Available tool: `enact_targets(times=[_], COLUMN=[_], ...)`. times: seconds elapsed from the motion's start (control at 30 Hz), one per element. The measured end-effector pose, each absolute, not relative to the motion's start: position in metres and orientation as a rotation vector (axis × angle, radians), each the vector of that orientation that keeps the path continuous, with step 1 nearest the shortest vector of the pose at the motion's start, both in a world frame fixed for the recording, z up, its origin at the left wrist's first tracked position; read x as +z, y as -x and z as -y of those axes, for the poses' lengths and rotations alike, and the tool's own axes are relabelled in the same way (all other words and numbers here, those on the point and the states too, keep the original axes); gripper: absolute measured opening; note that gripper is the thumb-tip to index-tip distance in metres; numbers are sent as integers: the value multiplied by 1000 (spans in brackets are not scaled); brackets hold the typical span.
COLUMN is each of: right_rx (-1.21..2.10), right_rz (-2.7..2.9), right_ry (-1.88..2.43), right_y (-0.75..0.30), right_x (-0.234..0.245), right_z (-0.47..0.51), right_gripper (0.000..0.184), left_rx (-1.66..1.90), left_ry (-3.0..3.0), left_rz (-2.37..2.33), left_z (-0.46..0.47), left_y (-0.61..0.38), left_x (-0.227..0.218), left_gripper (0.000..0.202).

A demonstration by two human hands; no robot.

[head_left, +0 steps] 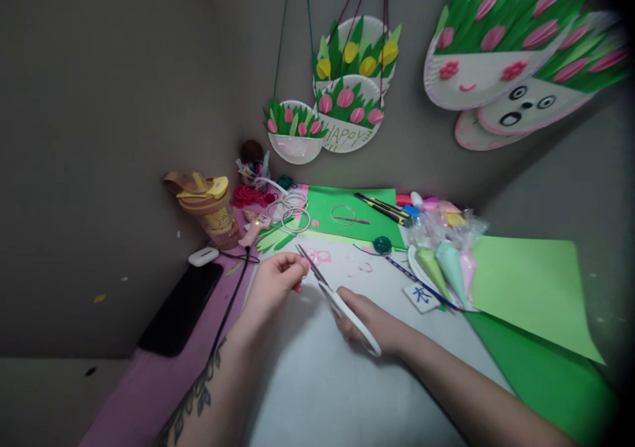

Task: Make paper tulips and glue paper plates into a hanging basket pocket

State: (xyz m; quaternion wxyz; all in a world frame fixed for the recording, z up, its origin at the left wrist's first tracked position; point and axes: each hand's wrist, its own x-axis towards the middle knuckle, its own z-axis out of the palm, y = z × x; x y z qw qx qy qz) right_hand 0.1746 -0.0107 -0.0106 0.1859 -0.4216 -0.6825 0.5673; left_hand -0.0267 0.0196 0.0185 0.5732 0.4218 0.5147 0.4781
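Below the plate (pixel 347 135) lettered "HAPPY", right hand (pixel 371 326) grips scissors (pixel 331 295), left hand (pixel 274 283) pinches pink scrap (pixel 304 266).

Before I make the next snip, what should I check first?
1. Right hand grips the scissors by the white handle: ok.
2. Blades point away from the body: ok.
3. Left hand clear of the blades: not ok, its fingertips are right beside them.
4. What the left hand pinches: cannot tell, too small.
5. Black cable clear of the blades: ok, left of the wrist.
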Motion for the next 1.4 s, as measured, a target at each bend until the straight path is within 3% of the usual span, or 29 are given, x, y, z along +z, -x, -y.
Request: enact_targets(times=[0.43,0.83,0.97,1.4], right_rx=[1554,1531,1529,1560], right_rz=[1519,1449,1473,1447], right_ry=[1295,1187,1164,1179], right_y=[-172,-173,-173,-172], right_x=[-23,-23,-26,-31], right_z=[7,7,6,6], right_gripper=[21,33,29,17], left_rx=[1083,1176,1221,1339], left_ry=[-964,-595,-514,-337], left_rz=[-1070,-838,-794,-897], left_z=[-20,-25,-25,-30], left_y=[27,25,23,23], left_x=[18,11,12,9], left_gripper=[22,22,35,41])
